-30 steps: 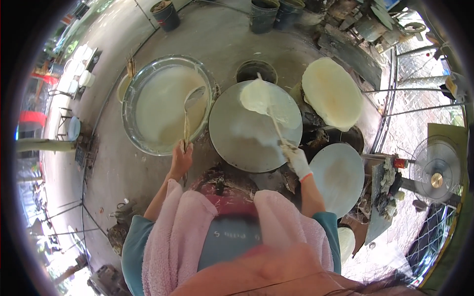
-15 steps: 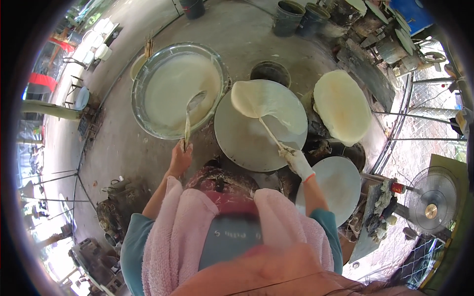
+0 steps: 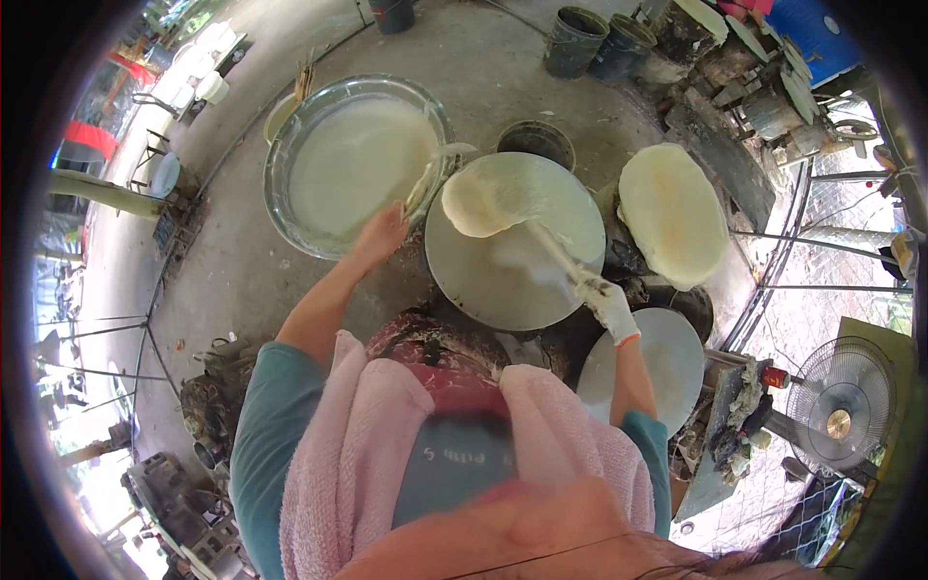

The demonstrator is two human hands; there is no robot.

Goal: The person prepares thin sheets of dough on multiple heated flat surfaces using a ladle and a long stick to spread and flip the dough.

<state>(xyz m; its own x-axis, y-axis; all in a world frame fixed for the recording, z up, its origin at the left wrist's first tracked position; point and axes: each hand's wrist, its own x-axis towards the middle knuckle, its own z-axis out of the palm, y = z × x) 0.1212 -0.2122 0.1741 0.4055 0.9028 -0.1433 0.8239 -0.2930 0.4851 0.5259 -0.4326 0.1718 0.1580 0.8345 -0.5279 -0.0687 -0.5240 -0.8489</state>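
Note:
My left hand (image 3: pixel 385 235) grips a batter-coated ladle (image 3: pixel 421 186), whose bowl is over the right rim of a wide metal basin (image 3: pixel 274 184). Pale liquid batter (image 3: pixel 358 164) lies in the basin. My right hand (image 3: pixel 607 307), in a soiled white glove, is closed round a pale stick-handled tool (image 3: pixel 554 247) that slants over a round griddle plate (image 3: pixel 474 280). A cream layer of batter (image 3: pixel 480 201) covers the far left part of the plate; the far end of the tool is hard to make out there.
Right of the griddle, a cream round sheet (image 3: pixel 672 215) covers another round surface. A bare round plate (image 3: pixel 652 362) sits beside my right forearm, with a standing fan (image 3: pixel 839 420) further right. Dark buckets (image 3: pixel 575 43) stand at the back; a dark pot (image 3: pixel 536 143) is behind the griddle.
My left hand and the ladle have moved right and forward, from over the batter to the basin's rim. My right hand has drawn back slightly to the right with the stick-handled tool.

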